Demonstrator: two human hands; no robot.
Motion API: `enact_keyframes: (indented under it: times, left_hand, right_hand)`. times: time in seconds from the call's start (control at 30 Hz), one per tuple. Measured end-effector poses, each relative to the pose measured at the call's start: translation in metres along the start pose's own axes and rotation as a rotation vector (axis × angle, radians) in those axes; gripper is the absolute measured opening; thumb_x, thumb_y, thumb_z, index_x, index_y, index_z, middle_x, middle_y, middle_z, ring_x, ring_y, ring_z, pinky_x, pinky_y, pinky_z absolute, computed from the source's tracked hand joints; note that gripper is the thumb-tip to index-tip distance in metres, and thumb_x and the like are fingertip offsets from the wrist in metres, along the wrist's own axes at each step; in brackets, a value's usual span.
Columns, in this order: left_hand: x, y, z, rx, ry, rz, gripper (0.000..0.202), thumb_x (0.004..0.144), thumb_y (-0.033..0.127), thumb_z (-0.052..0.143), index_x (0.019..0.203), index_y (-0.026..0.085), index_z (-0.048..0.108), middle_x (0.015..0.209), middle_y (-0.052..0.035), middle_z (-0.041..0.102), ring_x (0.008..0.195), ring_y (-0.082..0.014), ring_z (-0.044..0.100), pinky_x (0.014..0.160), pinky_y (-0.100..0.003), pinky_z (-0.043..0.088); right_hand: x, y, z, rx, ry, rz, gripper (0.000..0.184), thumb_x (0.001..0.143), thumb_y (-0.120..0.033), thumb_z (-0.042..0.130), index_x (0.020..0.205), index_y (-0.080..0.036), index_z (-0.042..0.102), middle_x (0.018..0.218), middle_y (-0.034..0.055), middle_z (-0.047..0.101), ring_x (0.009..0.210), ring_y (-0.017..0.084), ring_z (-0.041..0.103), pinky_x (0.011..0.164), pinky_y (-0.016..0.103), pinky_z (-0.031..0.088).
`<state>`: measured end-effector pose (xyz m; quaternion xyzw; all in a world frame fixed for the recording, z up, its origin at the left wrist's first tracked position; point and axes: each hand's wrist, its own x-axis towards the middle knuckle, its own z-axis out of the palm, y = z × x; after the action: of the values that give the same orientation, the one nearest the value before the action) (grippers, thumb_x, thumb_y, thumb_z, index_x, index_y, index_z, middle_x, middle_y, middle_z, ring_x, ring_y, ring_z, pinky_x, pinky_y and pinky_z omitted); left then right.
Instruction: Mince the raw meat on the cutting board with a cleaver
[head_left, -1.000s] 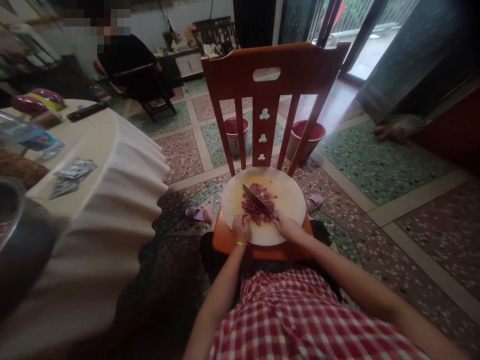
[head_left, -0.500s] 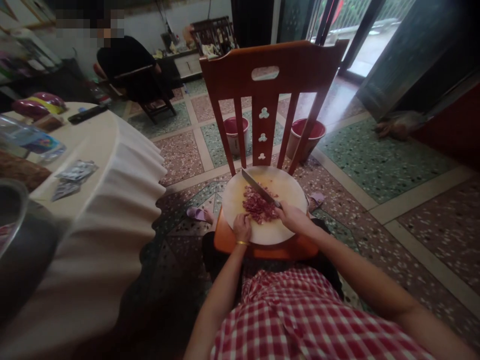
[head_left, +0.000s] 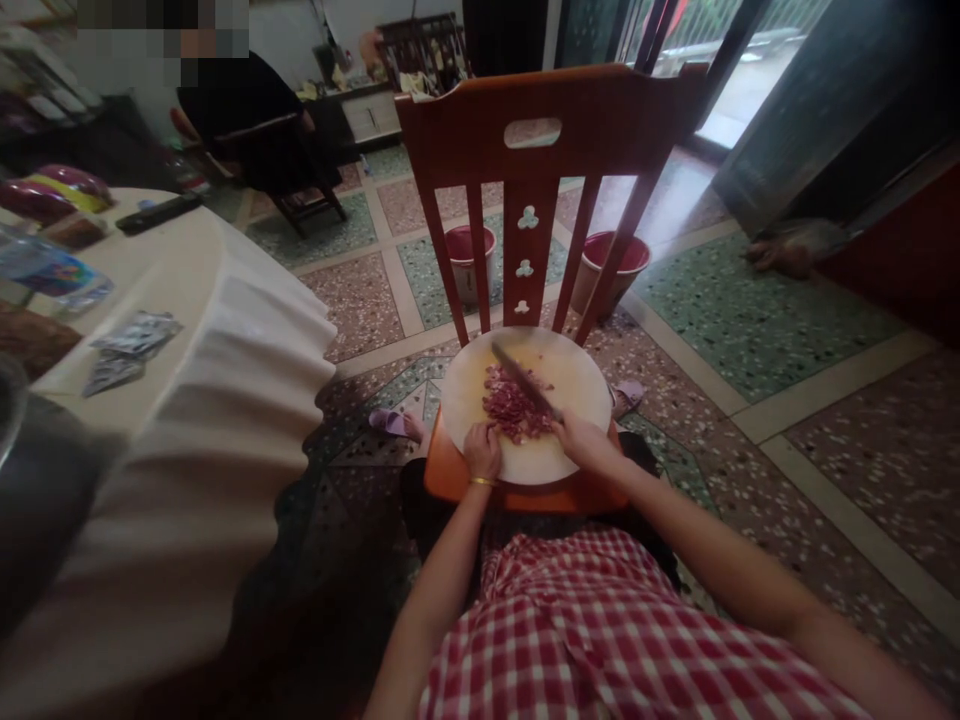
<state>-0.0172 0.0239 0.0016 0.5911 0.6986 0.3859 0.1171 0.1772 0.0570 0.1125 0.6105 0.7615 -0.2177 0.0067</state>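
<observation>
One knife (head_left: 519, 375) is slanting over chopped reddish pieces (head_left: 508, 405) on the round board (head_left: 588, 385), right hand (head_left: 587, 443) gripping its handle with wrapped fingers, left hand (head_left: 482, 452) resting curled (hold unclear) beside the heap, perhaps risking a nick if the blade is straying.

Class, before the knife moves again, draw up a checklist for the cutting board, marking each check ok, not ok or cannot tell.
1. Right hand closed around the handle of the knife: ok.
2. Left hand apart from the blade: ok; it is at the near left of the round cutting board.
3. Chopped meat on the board: ok.
4. Wrists free of jewellery: not ok; a gold-coloured bracelet is on the left wrist.
5. Board secured against slipping on the chair seat: cannot tell; its underside is hidden.
</observation>
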Motion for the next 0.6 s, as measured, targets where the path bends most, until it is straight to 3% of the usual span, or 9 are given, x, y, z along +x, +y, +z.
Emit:
enact_keyframes:
  times: [0.1,0.27,0.43,0.6]
  left_hand:
    - [0.0,0.0,0.0,-0.012,-0.006,-0.011,0.021,0.079,0.013,0.037,0.086,0.017,0.057,0.08,-0.0051,0.058,0.08,-0.0155,0.052,0.075,-0.028,0.04]
    - [0.0,0.0,0.0,-0.009,0.001,-0.003,0.021,0.079,0.013,0.038,0.086,0.017,0.057,0.081,-0.0049,0.059,0.081,-0.0154,0.053,0.076,-0.028,0.04]
    - [0.0,-0.003,0.002,-0.024,-0.003,0.007,0.021,0.079,0.013,0.037,0.086,0.016,0.057,0.081,-0.0053,0.059,0.082,-0.0153,0.053,0.076,-0.028,0.04]
    - [0.0,-0.005,0.004,0.0,-0.007,0.018,0.021,0.079,0.014,0.037,0.087,0.017,0.057,0.082,-0.0053,0.059,0.082,-0.0155,0.053,0.077,-0.029,0.04]
  right_hand:
    - [0.003,0.004,0.002,-0.011,-0.116,0.014,0.027,0.089,-0.035,0.032,0.099,-0.015,0.046,0.085,0.0134,0.063,0.079,0.022,0.059,0.06,0.026,0.033]
    - [0.007,0.001,-0.006,0.01,0.058,-0.045,0.035,0.09,-0.039,0.024,0.107,-0.015,0.043,0.087,0.0124,0.063,0.081,0.023,0.059,0.062,0.027,0.034]
    - [0.021,-0.002,-0.017,-0.019,-0.137,0.01,0.032,0.087,-0.037,0.033,0.102,-0.013,0.048,0.091,0.016,0.063,0.083,0.025,0.059,0.063,0.028,0.036]
    - [0.035,-0.003,-0.029,0.02,0.052,-0.002,0.043,0.089,-0.044,0.023,0.108,-0.013,0.045,0.092,0.0148,0.062,0.085,0.024,0.058,0.065,0.028,0.037]
